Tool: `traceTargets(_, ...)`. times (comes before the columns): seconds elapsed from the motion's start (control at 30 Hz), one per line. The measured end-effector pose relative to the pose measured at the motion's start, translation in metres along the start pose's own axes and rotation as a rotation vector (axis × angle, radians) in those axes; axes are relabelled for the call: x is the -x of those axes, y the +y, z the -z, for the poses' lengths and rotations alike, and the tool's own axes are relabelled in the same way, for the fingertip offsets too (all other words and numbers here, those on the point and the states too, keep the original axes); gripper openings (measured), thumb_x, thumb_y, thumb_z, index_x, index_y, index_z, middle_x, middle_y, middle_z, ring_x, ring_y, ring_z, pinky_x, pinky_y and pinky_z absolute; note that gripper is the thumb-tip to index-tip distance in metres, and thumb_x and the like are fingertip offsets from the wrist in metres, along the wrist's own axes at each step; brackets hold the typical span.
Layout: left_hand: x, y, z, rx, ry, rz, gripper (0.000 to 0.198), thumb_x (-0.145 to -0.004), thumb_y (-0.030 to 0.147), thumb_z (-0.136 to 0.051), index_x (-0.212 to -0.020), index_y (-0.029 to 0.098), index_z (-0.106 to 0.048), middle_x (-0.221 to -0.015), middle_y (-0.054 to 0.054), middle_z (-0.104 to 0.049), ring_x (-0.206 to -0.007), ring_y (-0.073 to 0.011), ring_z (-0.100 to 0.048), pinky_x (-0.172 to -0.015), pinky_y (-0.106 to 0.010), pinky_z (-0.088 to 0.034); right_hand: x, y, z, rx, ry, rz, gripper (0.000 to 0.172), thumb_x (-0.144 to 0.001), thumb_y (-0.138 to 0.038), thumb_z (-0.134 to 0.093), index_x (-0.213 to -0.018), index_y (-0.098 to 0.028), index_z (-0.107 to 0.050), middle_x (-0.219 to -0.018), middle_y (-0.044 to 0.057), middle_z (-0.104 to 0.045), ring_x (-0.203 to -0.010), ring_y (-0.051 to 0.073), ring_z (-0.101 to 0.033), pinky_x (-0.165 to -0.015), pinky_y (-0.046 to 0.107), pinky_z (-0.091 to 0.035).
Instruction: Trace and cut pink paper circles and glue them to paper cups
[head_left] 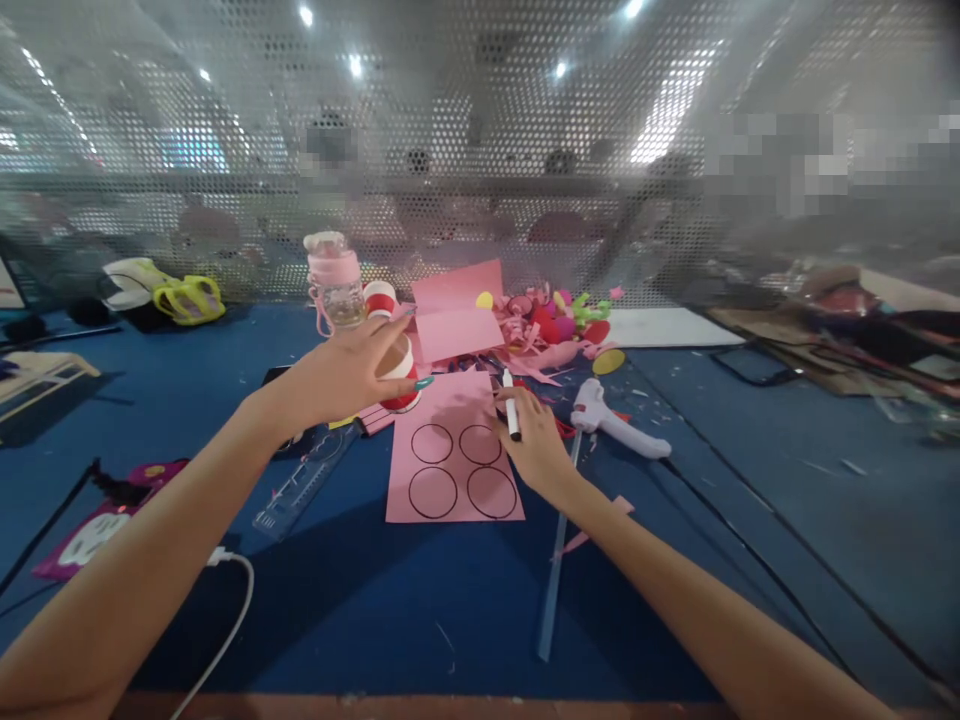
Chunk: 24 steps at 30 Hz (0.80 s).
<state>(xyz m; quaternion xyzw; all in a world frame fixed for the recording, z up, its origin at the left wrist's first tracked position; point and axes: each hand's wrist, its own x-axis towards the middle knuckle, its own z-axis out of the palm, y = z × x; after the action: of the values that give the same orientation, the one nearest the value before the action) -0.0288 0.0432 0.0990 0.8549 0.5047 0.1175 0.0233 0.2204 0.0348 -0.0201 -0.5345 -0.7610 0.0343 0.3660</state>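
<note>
My left hand (352,360) is at a red and white paper cup (402,402), with the thumb across its near side and the fingers stretched over it; part of the cup is hidden. A second red and white cup (380,298) stands just behind. My right hand (536,440) holds a white marker (511,405) with a black end, at the right edge of a pink sheet (457,400). Several black circles are drawn on the sheet, which lies flat on the blue table.
Pink paper sheets (459,335) and a pile of scraps (536,335) lie behind. A white glue gun (619,425) is at right, a clear ruler (307,480) at left. A bottle (334,280) stands near the mesh screen (450,150). A white cable (244,610) crosses the front left.
</note>
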Motion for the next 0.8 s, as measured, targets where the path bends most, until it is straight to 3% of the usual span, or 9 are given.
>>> traceTargets(0.13, 0.0, -0.007, 0.004, 0.01, -0.014, 0.004, 0.078, -0.082, 0.061, -0.043, -0.144, 0.019, -0.021, -0.15, -0.011, -0.026, -0.135, -0.0307, -0.027, -0.109, -0.044, -0.027, 0.002, -0.006, -0.005, 0.044, -0.039, -0.01, 0.022, -0.081, -0.029, -0.057, -0.099, -0.021, -0.047, -0.107, 0.011, -0.059, -0.099, 0.031, -0.055, -0.084, 0.049, -0.039)
traceTargets(0.33, 0.0, -0.01, 0.009, 0.04, -0.014, 0.004, 0.075, -0.083, 0.063, -0.041, -0.144, 0.025, -0.019, -0.152, -0.008, -0.022, -0.136, -0.0306, -0.026, -0.107, -0.046, -0.029, 0.001, -0.013, 0.0, -0.241, 0.015, -0.074, 0.03, -0.073, -0.028, -0.067, -0.092, -0.021, -0.045, -0.098, 0.009, -0.053, -0.094, 0.026, -0.054, -0.082, 0.041, -0.043)
traceTargets(0.5, 0.002, -0.005, 0.012, 0.053, -0.003, -0.029, 0.073, -0.085, 0.058, -0.042, -0.144, 0.023, -0.019, -0.151, -0.01, -0.023, -0.136, -0.0304, -0.024, -0.109, -0.045, -0.027, 0.008, -0.021, 0.014, -0.392, -0.086, -0.196, 0.041, -0.064, -0.03, -0.074, -0.091, -0.022, -0.044, -0.093, 0.004, -0.053, -0.071, 0.019, -0.053, -0.064, 0.034, -0.045)
traceTargets(0.57, 0.002, 0.0, 0.009, 0.069, -0.038, -0.035, 0.074, -0.084, 0.058, -0.044, -0.144, 0.023, -0.019, -0.151, -0.01, -0.022, -0.136, -0.032, -0.024, -0.108, -0.046, -0.027, 0.014, -0.028, 0.014, -0.392, -0.098, -0.21, 0.042, -0.063, -0.029, -0.074, -0.091, -0.022, -0.044, -0.094, 0.003, -0.053, -0.07, 0.019, -0.054, -0.063, 0.033, -0.044)
traceTargets(0.7, 0.001, 0.01, -0.007, 0.161, -0.135, -0.111, 0.073, -0.084, 0.056, -0.045, -0.144, 0.024, -0.019, -0.15, -0.009, -0.025, -0.135, -0.0318, -0.027, -0.106, -0.043, -0.031, 0.024, -0.04, 0.007, -0.279, -0.068, -0.084, 0.033, -0.07, -0.029, -0.067, -0.093, -0.021, -0.044, -0.097, 0.007, -0.054, -0.089, 0.025, -0.055, -0.074, 0.037, -0.044)
traceTargets(0.8, -0.002, 0.016, -0.024, 0.232, -0.158, -0.172, 0.072, -0.084, 0.051, -0.05, -0.143, 0.022, -0.021, -0.148, -0.01, -0.028, -0.135, -0.0285, -0.027, -0.107, -0.04, -0.029, 0.023, -0.039, 0.006, -0.135, -0.017, 0.012, 0.026, -0.076, -0.028, -0.062, -0.095, -0.021, -0.044, -0.096, 0.007, -0.057, -0.091, 0.026, -0.055, -0.08, 0.041, -0.04)
